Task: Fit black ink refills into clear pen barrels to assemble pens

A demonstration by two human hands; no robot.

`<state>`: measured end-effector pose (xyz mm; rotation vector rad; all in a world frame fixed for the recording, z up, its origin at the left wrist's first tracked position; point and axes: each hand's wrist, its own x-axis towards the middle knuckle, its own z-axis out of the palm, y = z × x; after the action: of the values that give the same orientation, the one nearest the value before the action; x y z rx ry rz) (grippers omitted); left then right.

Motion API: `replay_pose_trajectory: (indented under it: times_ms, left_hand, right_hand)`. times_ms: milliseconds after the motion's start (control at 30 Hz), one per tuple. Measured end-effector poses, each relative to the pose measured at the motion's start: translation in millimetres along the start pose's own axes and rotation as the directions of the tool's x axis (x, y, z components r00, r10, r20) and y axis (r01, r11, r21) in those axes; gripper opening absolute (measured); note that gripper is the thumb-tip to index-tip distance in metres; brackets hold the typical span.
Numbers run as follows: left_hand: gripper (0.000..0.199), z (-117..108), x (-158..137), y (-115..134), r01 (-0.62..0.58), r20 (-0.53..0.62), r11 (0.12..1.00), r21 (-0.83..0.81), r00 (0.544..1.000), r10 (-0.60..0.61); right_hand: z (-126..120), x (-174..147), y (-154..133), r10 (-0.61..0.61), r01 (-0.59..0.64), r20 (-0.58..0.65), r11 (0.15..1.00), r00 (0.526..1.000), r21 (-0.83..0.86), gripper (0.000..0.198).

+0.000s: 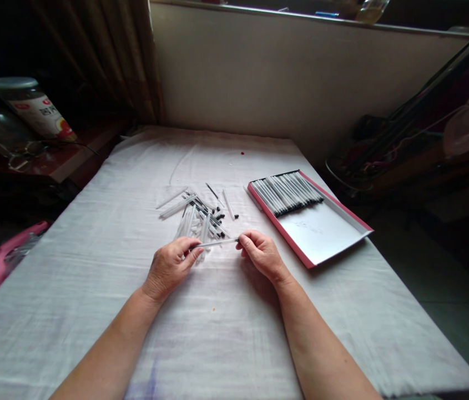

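Note:
Between my two hands a slim pen [218,243] lies almost level above the cloth. My left hand [172,261] pinches its left end, and my right hand [261,254] pinches the dark right end between thumb and fingers. Just beyond them is a loose pile of clear pen barrels [188,222], dark refills [203,204] and small black caps [220,216]. One capped pen [228,204] lies apart at the pile's right. To the right, a red-edged box lid [301,253] holds a row of pens [288,191] with black ends along its far part.
A white cloth covers the table [217,344]. A tiny red piece [242,153] lies near its far edge. At the left stand a labelled jar [34,108] on a wooden ledge and a pink-handled object [5,258]. A wall [238,78] rises behind the table.

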<state>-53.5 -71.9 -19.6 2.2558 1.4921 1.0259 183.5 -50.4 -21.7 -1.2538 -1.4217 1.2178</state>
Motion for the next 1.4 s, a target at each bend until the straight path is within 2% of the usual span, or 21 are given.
replay_pose_trajectory:
  times_ms: [200, 400, 533, 667, 900, 1067, 1300, 1400]
  left_hand:
    - [0.02, 0.6, -0.8, -0.4, 0.016, 0.006, 1.0, 0.0, 1.0, -0.016]
    - [0.019, 1.2, -0.7, -1.5, 0.002, -0.003, 1.0, -0.009, 1.0, -0.002]
    - [0.019, 0.9, -0.4, -1.2, 0.003, -0.009, 1.0, -0.014, 1.0, -0.003]
    - [0.017, 1.4, 0.2, -0.3, 0.01, -0.013, 0.999, -0.048, 1.0, -0.01]
    - [0.011, 4.2, -0.5, 4.5, 0.063, -0.043, 0.99, -0.125, 0.997, -0.069]
    - [0.021, 2.1, -1.3, 6.7, 0.104, 0.024, 0.987, -0.123, 0.995, -0.101]
    - [0.022, 2.4, -0.4, 1.2, 0.145, -0.034, 0.976, -0.162, 0.988, -0.153]
    - [0.02, 5.1, -0.1, 1.6, 0.145, -0.042, 0.973, -0.182, 0.987, -0.155]
  right_hand:
    - [-0.1, 0.6, 1.2, -0.005, 0.003, 0.029, 0.997, 1.0, 0.079, 0.026]
    - [-0.6, 0.7, 0.4, -0.004, 0.004, 0.039, 1.0, 0.999, -0.006, 0.024]
    - [-0.6, 1.1, 1.1, -0.006, 0.003, 0.042, 0.998, 0.999, 0.06, 0.024]
    - [0.2, 1.5, 1.7, 0.001, -0.003, 0.039, 0.999, 0.999, 0.052, 0.02]
    - [0.7, 1.4, -1.0, 0.036, -0.039, 0.031, 0.996, 0.999, 0.086, 0.023]
    - [-0.3, 2.8, -0.6, 0.009, -0.003, -0.037, 0.991, 0.999, 0.134, 0.024]
    - [-1.5, 3.2, 2.7, 0.025, -0.027, 0.017, 0.992, 1.0, 0.125, 0.022]
    - [0.1, 2.4, 5.7, -0.006, 0.003, 0.029, 0.994, 1.0, 0.107, 0.028]
